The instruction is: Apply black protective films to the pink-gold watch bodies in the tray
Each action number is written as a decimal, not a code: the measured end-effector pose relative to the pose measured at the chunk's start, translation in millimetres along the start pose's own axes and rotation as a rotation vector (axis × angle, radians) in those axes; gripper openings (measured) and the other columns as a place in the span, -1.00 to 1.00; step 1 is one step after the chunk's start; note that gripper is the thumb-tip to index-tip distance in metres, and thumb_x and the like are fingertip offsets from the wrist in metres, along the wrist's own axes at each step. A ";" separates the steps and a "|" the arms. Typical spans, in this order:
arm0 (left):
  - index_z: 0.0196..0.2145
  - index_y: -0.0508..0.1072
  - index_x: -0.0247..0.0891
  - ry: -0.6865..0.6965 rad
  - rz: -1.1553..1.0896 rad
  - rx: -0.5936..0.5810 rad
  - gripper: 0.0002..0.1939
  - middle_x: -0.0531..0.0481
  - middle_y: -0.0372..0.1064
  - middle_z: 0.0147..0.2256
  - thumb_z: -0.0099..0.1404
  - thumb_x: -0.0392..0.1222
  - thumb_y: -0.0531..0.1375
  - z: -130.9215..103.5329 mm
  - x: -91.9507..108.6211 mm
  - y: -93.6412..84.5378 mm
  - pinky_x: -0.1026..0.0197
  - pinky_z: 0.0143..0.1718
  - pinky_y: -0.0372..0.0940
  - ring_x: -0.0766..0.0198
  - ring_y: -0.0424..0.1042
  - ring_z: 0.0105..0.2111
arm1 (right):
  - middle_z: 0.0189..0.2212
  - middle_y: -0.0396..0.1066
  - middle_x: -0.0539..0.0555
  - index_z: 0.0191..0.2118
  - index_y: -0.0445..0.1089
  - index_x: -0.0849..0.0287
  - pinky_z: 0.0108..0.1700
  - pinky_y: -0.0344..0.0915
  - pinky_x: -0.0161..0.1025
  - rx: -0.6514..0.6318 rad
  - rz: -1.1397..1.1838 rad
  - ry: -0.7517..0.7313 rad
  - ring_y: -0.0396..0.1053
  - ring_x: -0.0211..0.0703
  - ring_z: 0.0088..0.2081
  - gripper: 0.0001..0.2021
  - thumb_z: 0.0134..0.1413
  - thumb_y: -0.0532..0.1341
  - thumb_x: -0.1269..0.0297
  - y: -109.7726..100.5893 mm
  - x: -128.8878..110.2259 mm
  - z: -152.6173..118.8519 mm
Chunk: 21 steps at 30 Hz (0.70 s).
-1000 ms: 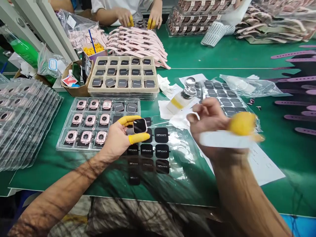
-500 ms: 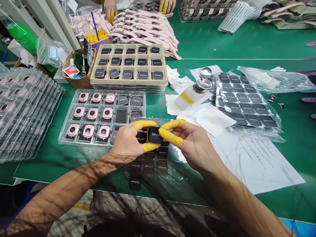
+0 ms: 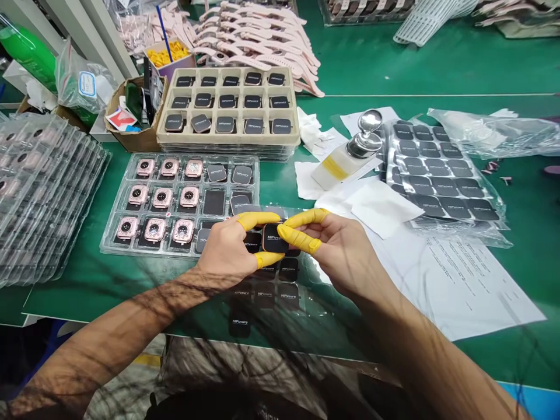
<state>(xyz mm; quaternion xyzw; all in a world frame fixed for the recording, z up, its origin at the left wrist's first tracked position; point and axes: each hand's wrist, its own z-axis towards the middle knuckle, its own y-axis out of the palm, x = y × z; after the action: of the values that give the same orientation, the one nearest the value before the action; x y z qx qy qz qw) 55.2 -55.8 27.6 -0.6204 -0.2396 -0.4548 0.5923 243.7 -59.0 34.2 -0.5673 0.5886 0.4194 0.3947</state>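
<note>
Noting the head view: one square watch body [image 3: 272, 244], its black HiFuture-marked face toward the camera, sits between the two hands, over the near part of the bench [image 3: 415, 76]. Left hand [image 3: 227, 245]: grip closed on the body, thumb at the lower edge, finger along the upper. Right hand [image 3: 345, 251]: grip closed on the upper right corner, thumb lapping the face; how firmly cannot be told. Relation: body lies right of the left palm, left of the right palm; both hands touch it, so neither is nearer. Outline near square, no clear long axis. Below it in the view, a sheet of black labels [image 3: 287, 296]; to the left, a clear tray [image 3: 131, 249]; beyond the right hand, apart, a pump bottle [image 3: 335, 168].
</note>
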 end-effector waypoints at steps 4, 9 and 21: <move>0.02 0.61 -0.12 -0.020 -0.009 -0.013 -0.51 0.00 0.65 -0.06 0.10 -0.24 0.49 -0.2 0.8 0.1 0.03 0.04 0.55 0.06 0.65 -0.12 | -0.42 0.58 -0.01 -0.39 0.57 0.08 -0.21 0.52 -0.27 -0.010 -0.009 -0.009 0.54 -0.19 -0.31 -0.65 -0.36 0.61 0.13 0.4 1.0 -0.7; 0.01 0.60 -0.20 -0.022 -0.048 0.004 -0.51 -0.05 0.65 -0.07 0.09 -0.27 0.48 -0.7 1.2 1.5 0.06 0.07 0.52 0.11 0.64 -0.11 | -0.32 0.48 -0.11 -0.17 0.49 0.02 -0.34 0.52 -0.33 0.081 -0.015 -0.067 0.47 -0.31 -0.42 -0.50 -0.32 0.60 0.23 0.3 1.9 -1.5; 0.04 0.59 -0.16 -0.086 -0.168 -0.122 -0.47 -0.03 0.64 -0.03 0.10 -0.09 0.49 3.1 -0.6 -7.4 0.01 0.08 0.51 0.03 0.62 -0.03 | -0.38 0.58 -0.02 -0.22 0.48 0.08 -0.42 0.55 -0.31 -0.059 -0.027 -0.068 0.53 -0.22 -0.42 -0.69 -0.06 0.49 0.10 13.7 2.5 -3.7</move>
<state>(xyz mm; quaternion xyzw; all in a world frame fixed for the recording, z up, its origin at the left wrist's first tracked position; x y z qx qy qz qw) 49.6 -51.3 31.3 -0.6520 -0.2877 -0.4895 0.5025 229.9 -63.3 33.7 -0.5721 0.5545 0.4501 0.4033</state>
